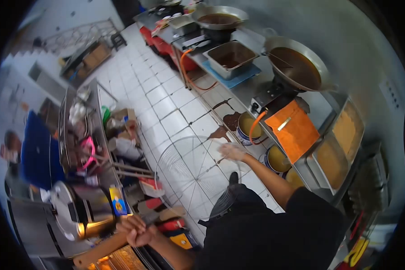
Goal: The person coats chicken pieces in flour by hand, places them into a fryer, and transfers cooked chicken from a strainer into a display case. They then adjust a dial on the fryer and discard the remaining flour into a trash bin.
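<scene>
My left hand (135,230) is closed around a wooden handle (101,251) at the lower left. In line with that handle, a large round wire skimmer (197,179) spreads over the tiled floor in this view, its mesh see-through. My right hand (233,152), dusted white as if with flour, reaches out beside the skimmer's right rim. Its fingers are stretched out and nothing shows in them. Just past it stands a bucket of yellowish liquid (249,128) on the floor, near a second bucket (276,159).
On the right counter are two woks of dark oil (297,67) (218,19), a deep steel pan (231,56), an orange cloth (292,129) and trays of tan powder (330,159). A cluttered steel table (69,121) and large pot (83,209) line the left. Another person (13,143) stands beyond.
</scene>
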A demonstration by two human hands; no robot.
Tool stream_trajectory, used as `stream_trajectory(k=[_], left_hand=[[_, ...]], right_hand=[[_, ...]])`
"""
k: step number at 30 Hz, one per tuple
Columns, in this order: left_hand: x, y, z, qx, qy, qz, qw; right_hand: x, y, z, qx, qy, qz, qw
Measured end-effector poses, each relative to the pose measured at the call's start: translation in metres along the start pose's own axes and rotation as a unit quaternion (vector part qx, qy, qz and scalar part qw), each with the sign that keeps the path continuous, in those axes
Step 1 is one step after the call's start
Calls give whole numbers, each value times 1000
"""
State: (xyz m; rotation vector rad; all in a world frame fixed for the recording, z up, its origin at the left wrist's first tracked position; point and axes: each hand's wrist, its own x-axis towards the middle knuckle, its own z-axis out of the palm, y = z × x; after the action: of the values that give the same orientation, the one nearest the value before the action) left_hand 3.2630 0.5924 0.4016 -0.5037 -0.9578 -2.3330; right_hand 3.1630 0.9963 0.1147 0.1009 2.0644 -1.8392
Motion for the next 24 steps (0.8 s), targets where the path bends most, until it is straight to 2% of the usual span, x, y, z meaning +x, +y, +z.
stream_trajectory(k=[1,2,4,6,8,10,13,14,16,17,18,19,20,21,22,23,24], left_hand=[[20,-31,15,-10,-15,-7,1000],[41,-61,33,-21,-27,-9,999],[79,-116,71,-96,-61,-13,993],[114,-172,105,-136,-76,-1,988],[147,-232,142,-139,-56,33,988],[173,-292,178,-152,-27,37,987],[212,-415,200,-171,-31,40,984],[218,-454,212,-174,-7,17,985],[227,-546,214,-143,20,31,989],[229,-589,211,-119,62,14,991],[229,-628,208,-94,102,-6,990],[227,-663,205,-73,125,-39,989],[227,-699,196,-16,162,-31,986],[226,-736,176,83,138,-44,986],[206,-724,194,84,115,-69,988],[206,-732,185,52,56,-54,996],[190,-742,178,72,69,-41,994]], right_hand=[[-13,42,-30,235,-56,-20,970],[-24,89,-61,455,-118,-13,883],[-44,190,-97,569,-148,-51,807],[-121,137,-107,530,93,104,837],[-161,174,-116,368,192,161,895],[-194,210,-116,267,270,212,900],[-239,251,-103,278,341,240,865],[-255,265,-91,297,361,244,849],[-284,292,-59,354,395,240,813],[-297,308,-37,402,408,230,787],[-306,324,-11,470,433,216,738],[-316,326,12,489,445,219,718],[-327,322,41,512,460,223,690],[-332,313,77,538,493,222,646],[-334,298,110,491,538,223,648],[-333,282,139,440,579,233,646],[-333,264,165,381,616,244,645]])
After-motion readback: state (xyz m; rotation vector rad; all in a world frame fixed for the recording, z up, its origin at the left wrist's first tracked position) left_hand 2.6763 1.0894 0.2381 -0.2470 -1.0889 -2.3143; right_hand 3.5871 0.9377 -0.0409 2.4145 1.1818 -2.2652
